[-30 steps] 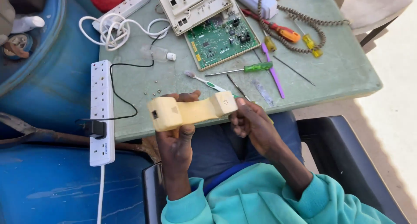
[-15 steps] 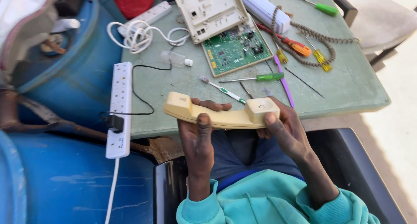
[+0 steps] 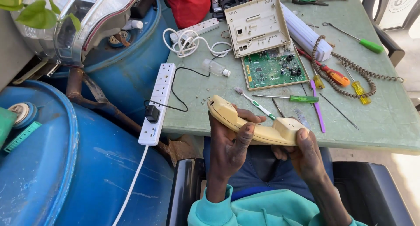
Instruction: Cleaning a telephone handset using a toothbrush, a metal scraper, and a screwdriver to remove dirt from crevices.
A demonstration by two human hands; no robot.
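Tilted since a moment ago, the cream handset [image 3: 256,123] now slopes down to my right; my left hand [image 3: 232,143] and right hand [image 3: 304,151] grip it with closed fingers, over my lap, at the green table [image 3: 385,121] edge beside the toothbrush [image 3: 254,103].

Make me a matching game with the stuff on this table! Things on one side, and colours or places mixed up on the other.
Things:
1. telephone handset
2. circuit board
3. power strip
4. coiled cord

Colour or place:
A. white, lying along the table's left edge
B. green, flat in the middle of the table
C. cream, held in both hands
D. brown, curled on the right of the table

Pairs: 1-C, 2-B, 3-A, 4-D. The left hand and right hand grip the handset from below.
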